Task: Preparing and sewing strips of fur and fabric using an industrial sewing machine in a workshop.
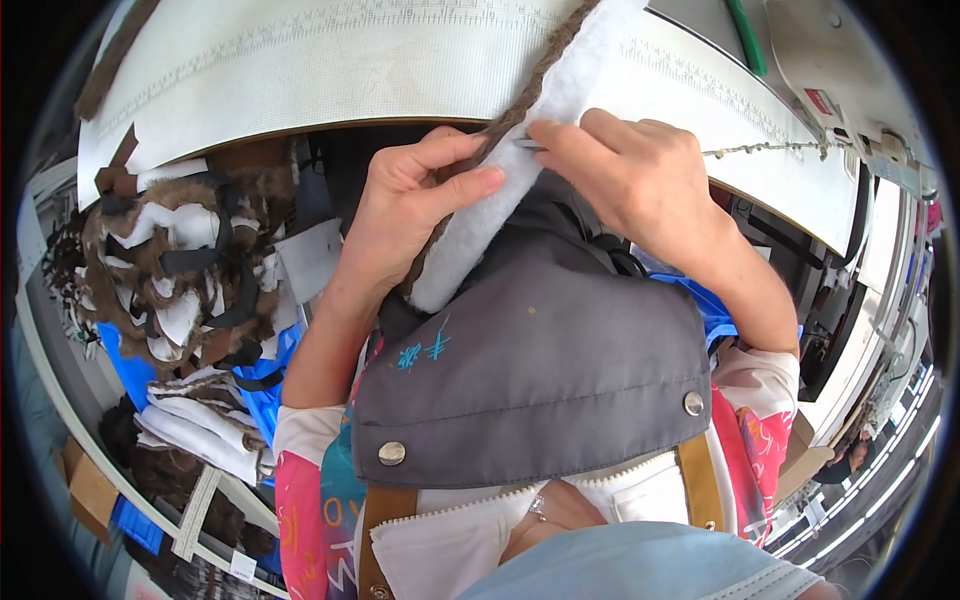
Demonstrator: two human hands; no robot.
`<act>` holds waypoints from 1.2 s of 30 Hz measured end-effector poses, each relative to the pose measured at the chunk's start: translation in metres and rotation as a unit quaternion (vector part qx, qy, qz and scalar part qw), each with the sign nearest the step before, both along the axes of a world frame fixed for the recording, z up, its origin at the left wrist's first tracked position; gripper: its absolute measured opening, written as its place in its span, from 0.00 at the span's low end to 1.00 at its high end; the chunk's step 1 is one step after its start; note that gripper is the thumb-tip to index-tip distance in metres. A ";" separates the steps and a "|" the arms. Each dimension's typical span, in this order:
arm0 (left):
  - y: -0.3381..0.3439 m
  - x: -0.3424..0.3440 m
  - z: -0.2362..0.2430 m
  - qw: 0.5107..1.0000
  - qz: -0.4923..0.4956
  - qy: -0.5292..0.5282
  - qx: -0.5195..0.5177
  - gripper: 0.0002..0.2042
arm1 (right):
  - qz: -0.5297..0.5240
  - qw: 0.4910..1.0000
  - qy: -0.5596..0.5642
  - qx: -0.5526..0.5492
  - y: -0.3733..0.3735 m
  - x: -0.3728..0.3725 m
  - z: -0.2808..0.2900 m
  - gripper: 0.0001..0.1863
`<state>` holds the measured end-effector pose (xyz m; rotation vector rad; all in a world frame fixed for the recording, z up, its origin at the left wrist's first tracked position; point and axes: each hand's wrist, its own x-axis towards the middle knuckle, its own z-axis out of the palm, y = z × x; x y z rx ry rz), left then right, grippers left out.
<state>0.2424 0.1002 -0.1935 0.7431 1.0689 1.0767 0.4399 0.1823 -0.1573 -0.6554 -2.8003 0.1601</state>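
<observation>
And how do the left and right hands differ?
Left hand grips the strip; right hand pinches a thin metal tool over it. Left hand's thumb is outstretched; right hand's fingers are curled, knuckles toward the camera. Both are bare.

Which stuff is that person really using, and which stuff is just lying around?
Seems in use:
- white fluffy strip with a brown edge, pinched in the left hand
- small metal tool, partly hidden in the right hand

Seems just lying around:
- heap of brown and white scraps
- cardboard box
- green object
</observation>
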 end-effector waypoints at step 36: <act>-0.005 0.006 0.011 0.995 -0.074 0.018 -0.067 0.12 | -0.127 0.955 0.128 -0.236 -0.035 0.019 -0.003 0.21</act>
